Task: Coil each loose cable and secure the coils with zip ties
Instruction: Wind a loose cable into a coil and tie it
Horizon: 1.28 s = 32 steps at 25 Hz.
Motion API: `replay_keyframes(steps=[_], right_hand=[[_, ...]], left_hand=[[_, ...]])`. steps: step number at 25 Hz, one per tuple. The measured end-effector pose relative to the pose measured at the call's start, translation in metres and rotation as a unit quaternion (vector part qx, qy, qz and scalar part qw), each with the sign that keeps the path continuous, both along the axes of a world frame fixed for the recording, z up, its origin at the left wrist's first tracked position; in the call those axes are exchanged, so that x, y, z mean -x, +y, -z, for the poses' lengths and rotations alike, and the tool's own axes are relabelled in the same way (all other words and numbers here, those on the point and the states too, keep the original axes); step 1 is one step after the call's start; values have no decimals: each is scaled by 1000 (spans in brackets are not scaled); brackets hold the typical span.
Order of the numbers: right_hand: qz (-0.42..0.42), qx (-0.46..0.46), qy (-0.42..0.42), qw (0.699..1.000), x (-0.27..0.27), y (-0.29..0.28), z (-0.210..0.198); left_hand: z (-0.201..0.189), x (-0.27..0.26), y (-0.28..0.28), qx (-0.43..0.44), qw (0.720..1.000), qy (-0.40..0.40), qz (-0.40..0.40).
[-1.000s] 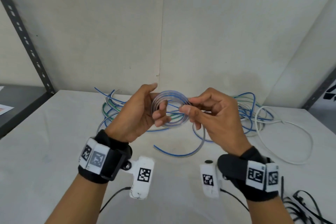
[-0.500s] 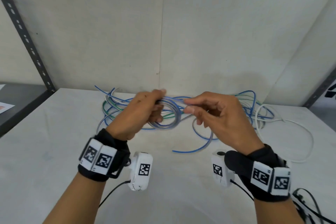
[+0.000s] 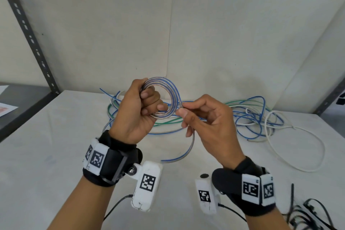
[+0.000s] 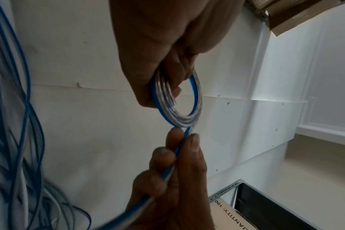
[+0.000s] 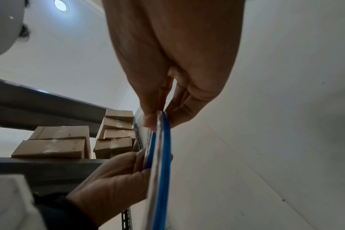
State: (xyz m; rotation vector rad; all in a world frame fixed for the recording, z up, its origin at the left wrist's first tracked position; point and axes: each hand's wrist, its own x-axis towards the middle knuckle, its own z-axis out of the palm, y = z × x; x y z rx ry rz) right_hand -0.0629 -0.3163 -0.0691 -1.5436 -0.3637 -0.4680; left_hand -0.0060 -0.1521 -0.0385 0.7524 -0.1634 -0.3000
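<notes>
We see the left hand (image 3: 138, 112) raised above the worktop (image 3: 46, 155), its fingers curled in a closed grip round the near-left side of a small coil (image 3: 172, 97) of flat clear cable with a blue stripe. The coil stands roughly upright, its open ring facing us in the head view, several turns lying side by side. From the lower right of the ring the cable runs straight into the right hand (image 3: 209, 123), where thumb and forefinger pinch it just beside the coil; the two hands are almost touching there. Below that pinch the loose tail (image 3: 190, 147) drops down and curves to the left, its cut end pointing left and lying on or just over the worktop, though we cannot quite tell which. In the left wrist view the coil (image 4: 179, 99) hangs from the left hand's fingers and the tail passes between the right hand's fingertips (image 4: 193, 140). In the right wrist view the striped cable (image 5: 161, 155) runs lengthwise away from the pinch.

Behind the hands a tangle of loose cables (image 3: 252, 115), blue, green and white, lies spread along the back of the worktop, with a white loop (image 3: 306, 157) reaching out to the right. Black zip ties (image 3: 306, 213) lie at the near right corner.
</notes>
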Motion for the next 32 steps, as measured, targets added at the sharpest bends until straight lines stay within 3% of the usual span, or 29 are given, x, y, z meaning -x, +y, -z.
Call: replay_keyframes(steps=[10, 21, 24, 26, 29, 31, 32], right_hand=[[133, -33, -58, 989, 4, 31, 17], [104, -75, -27, 991, -4, 19, 14], [111, -50, -25, 992, -5, -3, 3], [95, 6, -18, 995, -2, -18, -6], [47, 106, 9, 993, 4, -32, -13], [32, 146, 25, 988, 5, -37, -15], [25, 158, 31, 987, 5, -39, -15]], left_hand=[[5, 4, -14, 53, 998, 26, -27], [18, 9, -29, 55, 998, 23, -37], [17, 9, -30, -4, 1000, -9, -21], [18, 6, -27, -95, 994, -47, -22], [20, 4, -18, -311, 939, -140, 35], [19, 8, -14, -387, 902, -169, 87], [18, 10, -12, -392, 898, -170, 103]])
